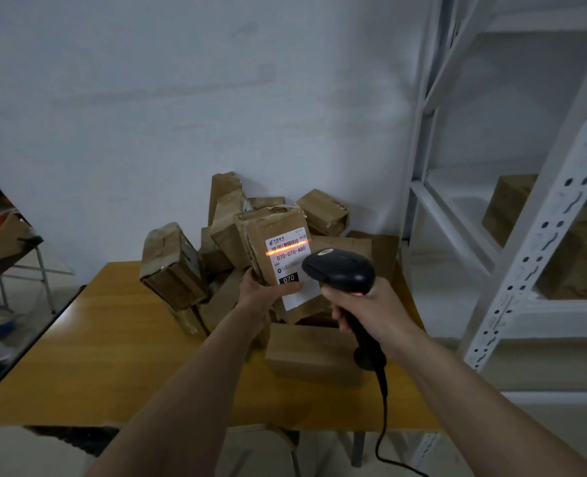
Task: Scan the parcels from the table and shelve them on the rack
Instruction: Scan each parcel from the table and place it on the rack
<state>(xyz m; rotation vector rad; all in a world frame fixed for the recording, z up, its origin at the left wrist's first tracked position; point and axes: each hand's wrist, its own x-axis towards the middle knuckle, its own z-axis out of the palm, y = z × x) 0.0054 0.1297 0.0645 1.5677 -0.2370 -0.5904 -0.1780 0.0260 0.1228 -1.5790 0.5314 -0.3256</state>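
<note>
I see a yellow wooden table against a pale wall, white metal rack on the right with boxes on its shelf. Left hand grips a parcel upright over the parcel pile; its label reads "070-070-A80" and "070". Right hand grips the black scanner, orange beam across the barcode. Table's near-left half is bare

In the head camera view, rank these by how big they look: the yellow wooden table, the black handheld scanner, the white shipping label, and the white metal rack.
Largest to smallest:
1. White metal rack and yellow wooden table: too close to rank, both partly cropped or covered.
2. Black handheld scanner.
3. White shipping label, though it sits slightly farther away.
</note>
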